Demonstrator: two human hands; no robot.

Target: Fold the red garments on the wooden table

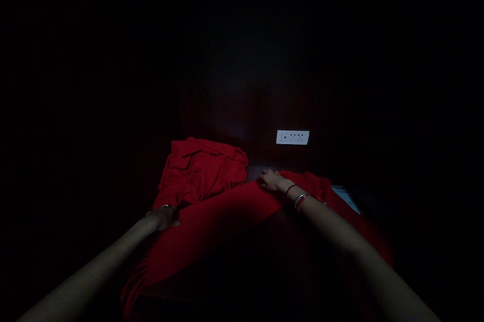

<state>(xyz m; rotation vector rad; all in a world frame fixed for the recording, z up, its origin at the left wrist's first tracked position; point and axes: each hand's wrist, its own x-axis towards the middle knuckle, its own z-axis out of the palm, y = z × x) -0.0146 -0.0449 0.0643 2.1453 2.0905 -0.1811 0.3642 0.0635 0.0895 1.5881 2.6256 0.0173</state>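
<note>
A red fringed scarf (219, 216) stretches slantwise between my hands, its fringe hanging at the lower left. My left hand (163, 217), with a ring on one finger, is closed on the scarf's left upper edge, the thumb lying on top. Further right, my right hand (273, 180) grips the upper edge of the same scarf with bent fingers; bracelets circle that wrist. Beyond the right hand, red cloth continues to the right and down beside my forearm. Just behind the scarf lies a crumpled heap of red cloth (206, 166), also with some fringe.
A white wall socket (292, 137) is on the dark wall behind. At the right, a pale sheet or packet (346, 198) shows beside the red cloth. A strip of greyish surface (254, 172) is visible behind my right hand. Deep darkness hides the surroundings.
</note>
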